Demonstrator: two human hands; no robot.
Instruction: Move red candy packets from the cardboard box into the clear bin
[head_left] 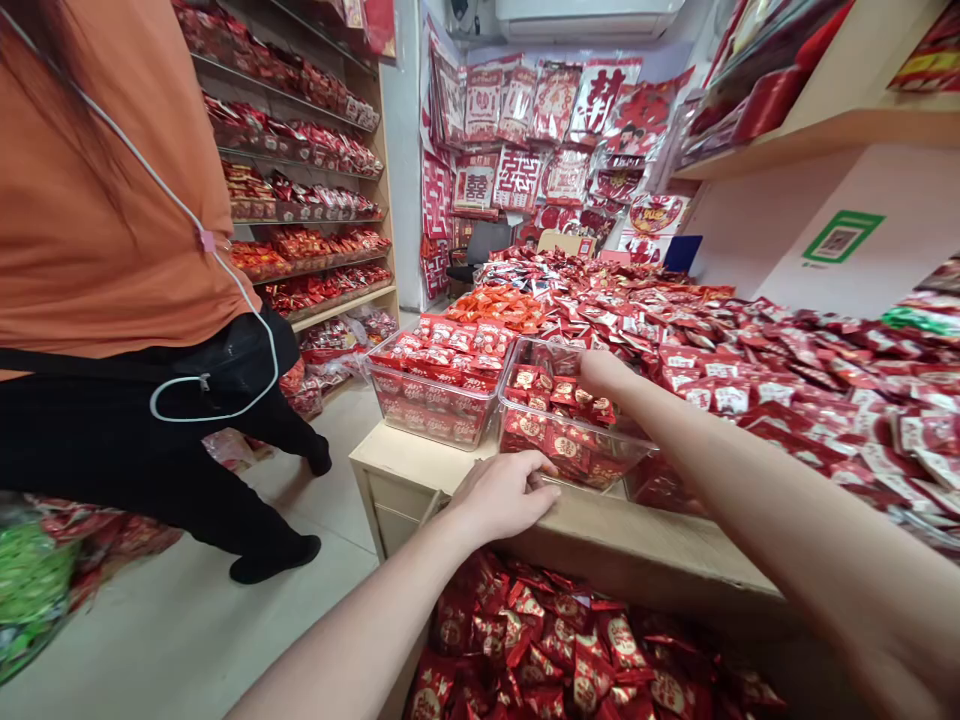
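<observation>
Red-and-gold pkts (562,438) part-fill a clear plastic bin (551,354) on cream counter (394,468), next to a 2nd clear bin (420,378) of red pkts. R hand (602,373) dips in at the bin's far R side, fingertips hidden, can't tell if gripping; L hand (514,490) is at the bin's front, fingers loosely bent, slightly apart, nothing visibly held. Cardboard box (637,540) below contains similar pkts; co-worker (112,200), orange top, stands at L.
</observation>
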